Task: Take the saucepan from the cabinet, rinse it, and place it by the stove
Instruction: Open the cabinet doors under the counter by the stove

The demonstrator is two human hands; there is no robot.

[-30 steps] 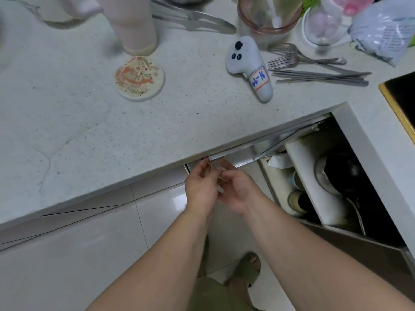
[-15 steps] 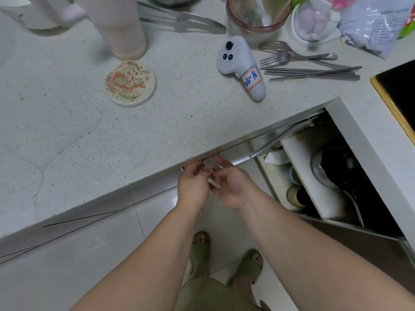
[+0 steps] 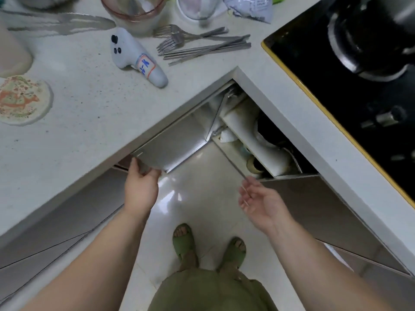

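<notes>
The corner cabinet under the white counter stands open. My left hand grips the lower corner of its folding metal door, which is swung out over the floor. My right hand hangs open, palm up, in front of the cabinet opening and holds nothing. Inside, past a white shelf, the saucepan shows as a dark pot with a metal rim, mostly hidden under the counter edge. The black stove with a yellow rim lies on the counter at the right.
On the counter lie forks and chopsticks, a white controller, a round patterned coaster, tongs, a glass bowl and a bag. A dark pot sits on the stove. My feet in green slippers stand on the glossy tile floor.
Both hands were together at the door's edge under the counter. Now the door is swung wide open, the left hand still holds it, and the right hand has come away to the right.
</notes>
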